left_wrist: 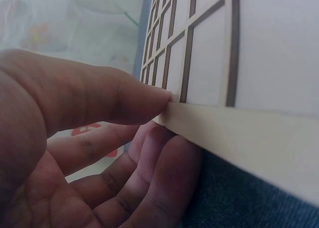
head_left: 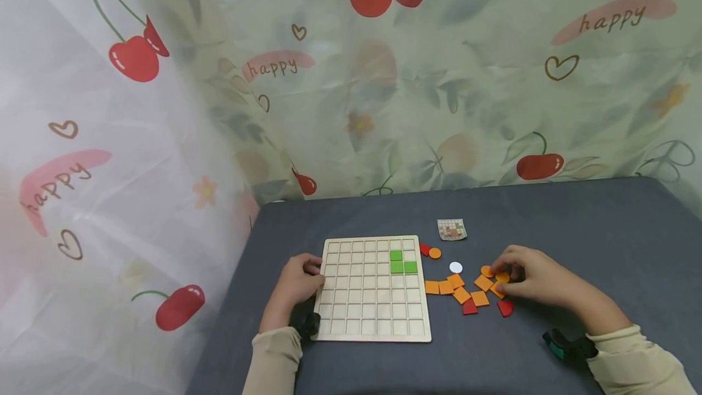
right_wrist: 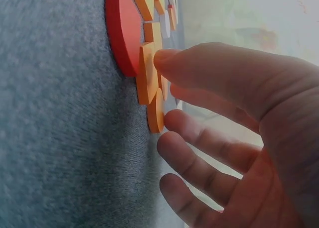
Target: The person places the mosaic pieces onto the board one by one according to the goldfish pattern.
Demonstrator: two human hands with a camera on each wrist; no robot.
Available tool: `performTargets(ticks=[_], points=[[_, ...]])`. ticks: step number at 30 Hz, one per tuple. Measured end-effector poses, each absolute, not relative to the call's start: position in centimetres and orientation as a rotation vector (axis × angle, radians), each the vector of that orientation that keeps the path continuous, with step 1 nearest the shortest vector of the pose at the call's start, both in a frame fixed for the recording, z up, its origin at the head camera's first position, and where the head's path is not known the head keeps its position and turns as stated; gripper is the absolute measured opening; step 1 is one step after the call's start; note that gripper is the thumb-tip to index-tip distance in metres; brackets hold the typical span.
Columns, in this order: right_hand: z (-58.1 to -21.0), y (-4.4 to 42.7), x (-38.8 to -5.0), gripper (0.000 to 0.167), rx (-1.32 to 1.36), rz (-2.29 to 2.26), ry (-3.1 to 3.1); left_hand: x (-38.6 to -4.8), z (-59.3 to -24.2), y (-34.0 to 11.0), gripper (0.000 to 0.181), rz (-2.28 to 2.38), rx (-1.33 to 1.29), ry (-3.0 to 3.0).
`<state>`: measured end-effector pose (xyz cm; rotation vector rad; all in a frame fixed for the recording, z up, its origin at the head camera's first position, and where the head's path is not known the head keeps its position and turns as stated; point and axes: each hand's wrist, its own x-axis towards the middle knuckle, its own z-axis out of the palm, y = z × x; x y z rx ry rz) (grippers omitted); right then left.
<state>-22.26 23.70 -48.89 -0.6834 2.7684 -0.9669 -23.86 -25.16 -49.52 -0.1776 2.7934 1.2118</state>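
Observation:
At its left rim, a pale wooden grid board [head_left: 356, 309] is pinched by my left hand [head_left: 296, 279], thumb [left_wrist: 144, 101] on the rim and fingers against the underside. Three green squares [head_left: 397, 267] sit in cells near its upper right. My right hand [head_left: 534, 273] is over a cluster of flat pieces, its fingers loosely bent and apart. Its thumb [right_wrist: 199, 61] touches an orange square [right_wrist: 146, 73]. Orange discs [head_left: 487, 271] are by the index finger. A red curved-edged piece [head_left: 506, 308] lies just in front of the thumb. The index fingertip is partly hidden in the right wrist view.
Several orange squares [head_left: 432, 287] trail from the board's right edge. Another red piece [head_left: 470, 306], a white disc [head_left: 456, 267] and an orange disc [head_left: 435, 253] lie nearby. A small printed grid card [head_left: 452, 230] is farther back on the grey table [head_left: 351, 370]. Patterned curtains [head_left: 466, 96] hang behind.

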Motion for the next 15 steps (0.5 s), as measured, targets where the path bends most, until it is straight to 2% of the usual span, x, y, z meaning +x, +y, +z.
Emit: performTargets(ticks=[9, 15], points=[[-48.85, 23.46, -21.97, 0.025, -0.635, -0.879, 2.799, -23.94, -49.51, -25.19, 0.038, 1.212, -0.174, 2.796], [-48.95, 23.23, -21.73, 0.018, -0.638, -0.865, 2.775, -23.83, -49.49, -25.14, 0.038, 1.217, -0.171, 2.794]])
